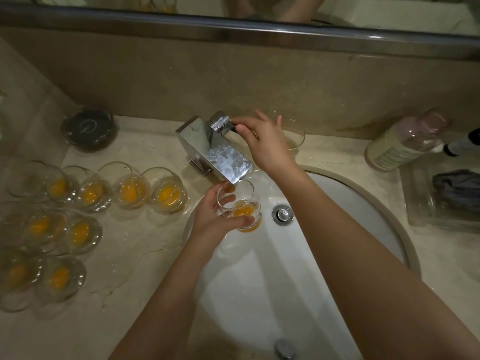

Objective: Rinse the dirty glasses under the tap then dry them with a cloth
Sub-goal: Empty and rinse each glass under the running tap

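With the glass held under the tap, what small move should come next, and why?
Probably turn the tap handle to start the water. The right hand already grips it, the left hand holds a glass with orange residue under the spout, and no water stream is visible yet.

A beige marble counter [135, 268] meets a tan stone backsplash [161, 81] (dimly lit) beneath a metal-framed mirror [259, 6].

A beige marble counter [135, 281] carries dirty glasses [166, 194], a bottle [405, 141] and a tray [420, 203]
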